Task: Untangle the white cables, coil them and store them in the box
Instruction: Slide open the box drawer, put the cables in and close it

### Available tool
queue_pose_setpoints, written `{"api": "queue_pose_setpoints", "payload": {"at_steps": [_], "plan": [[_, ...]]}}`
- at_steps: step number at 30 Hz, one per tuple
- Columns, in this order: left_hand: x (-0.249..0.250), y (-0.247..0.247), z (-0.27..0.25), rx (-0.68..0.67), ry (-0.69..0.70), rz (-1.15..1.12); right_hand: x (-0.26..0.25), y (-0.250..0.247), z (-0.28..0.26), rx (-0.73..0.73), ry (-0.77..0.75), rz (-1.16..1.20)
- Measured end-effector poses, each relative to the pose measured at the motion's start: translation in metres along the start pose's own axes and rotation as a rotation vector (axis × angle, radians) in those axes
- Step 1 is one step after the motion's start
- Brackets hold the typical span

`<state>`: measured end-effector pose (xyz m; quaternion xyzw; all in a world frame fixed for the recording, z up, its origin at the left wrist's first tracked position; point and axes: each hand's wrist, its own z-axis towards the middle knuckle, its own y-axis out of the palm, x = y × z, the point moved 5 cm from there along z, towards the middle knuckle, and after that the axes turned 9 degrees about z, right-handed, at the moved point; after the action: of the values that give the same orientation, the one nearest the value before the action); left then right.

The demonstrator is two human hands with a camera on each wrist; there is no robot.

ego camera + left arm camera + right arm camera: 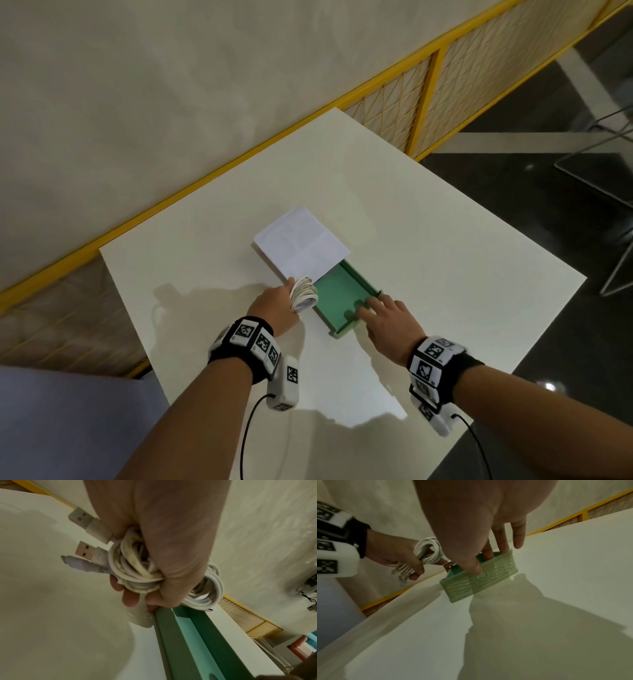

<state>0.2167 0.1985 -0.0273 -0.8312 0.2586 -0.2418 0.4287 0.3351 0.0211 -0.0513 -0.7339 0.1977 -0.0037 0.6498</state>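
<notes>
The left hand (pixel 277 305) is wrapped around a bundle of coiled white USB cables (pixel 303 294), fingers curled tight through the loops, with the metal plug ends (pixel 84 519) sticking out past the knuckles. It holds the bundle just beside the near left wall of the green plastic drawer-style box (pixel 337 291), thumb tip touching the white sleeve (pixel 301 245) that the green tray slides out of. The tray stands pulled partway out toward the person on the white table (pixel 428 240) and looks bare inside.

The right hand (pixel 387 317) grips nothing outright — its fingers are fairly straight, two of them (pixel 488 553) dipping over the tray's front wall while the thumb presses the ribbed outer face. I take it to be steadying the tray or drawing it open.

So untangling and coiling look done; this is the storing step. The next move calls for lifting the bundle over the left wall and setting it flat on the tray floor — plugs tucked in, or they may snag the sleeve when the tray slides shut. The right fingers will need to clear out first.
</notes>
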Motion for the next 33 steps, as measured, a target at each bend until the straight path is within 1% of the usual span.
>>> {"api": "queue_pose_setpoints", "payload": {"at_steps": [5,9,12,16,18,20,21,22,23,24,25,26,27,28,30,33], "plan": [[-0.001,0.0,0.0,0.029,0.006,-0.027,0.006,0.004,-0.024,-0.03,0.033,0.035],[-0.002,0.002,0.0,0.037,0.003,-0.03,0.008,0.004,-0.03,-0.045,0.058,0.046],[-0.002,0.002,-0.001,0.039,0.003,-0.033,0.01,0.005,-0.037,-0.047,0.049,0.034],[-0.003,0.002,-0.002,0.053,0.01,-0.051,0.012,0.0,-0.046,0.008,0.04,0.08],[-0.004,0.0,-0.004,0.089,0.02,-0.05,0.012,-0.014,-0.043,0.091,0.032,0.121],[0.001,-0.006,-0.01,0.193,0.081,-0.02,0.008,-0.043,-0.033,0.213,0.025,0.274],[0.009,-0.012,-0.015,0.275,0.165,0.017,0.004,-0.059,-0.027,0.227,0.041,0.423],[0.019,-0.016,-0.021,0.371,0.295,0.071,0.001,-0.072,-0.02,0.182,0.075,0.598],[0.029,-0.017,-0.029,0.447,0.423,0.151,-0.005,-0.084,-0.012,0.087,0.106,0.758],[0.038,-0.015,-0.035,0.499,0.512,0.243,-0.014,-0.093,-0.004,-0.037,0.126,0.836],[0.048,-0.015,-0.04,0.556,0.572,0.337,-0.023,-0.097,0.003,-0.171,0.127,0.816],[0.055,-0.012,-0.043,0.616,0.617,0.429,-0.032,-0.098,0.008,-0.284,0.111,0.748],[0.063,-0.009,-0.044,0.64,0.653,0.503,-0.039,-0.098,0.013,-0.361,0.099,0.671],[0.071,-0.007,-0.046,0.617,0.687,0.552,-0.044,-0.095,0.016,-0.415,0.1,0.609],[0.083,-0.002,-0.047,0.526,0.734,0.623,-0.047,-0.084,0.02,-0.506,0.122,0.573],[0.09,-0.003,-0.054,0.503,0.788,0.604,-0.047,-0.068,0.016,-0.662,0.251,0.692]]}}
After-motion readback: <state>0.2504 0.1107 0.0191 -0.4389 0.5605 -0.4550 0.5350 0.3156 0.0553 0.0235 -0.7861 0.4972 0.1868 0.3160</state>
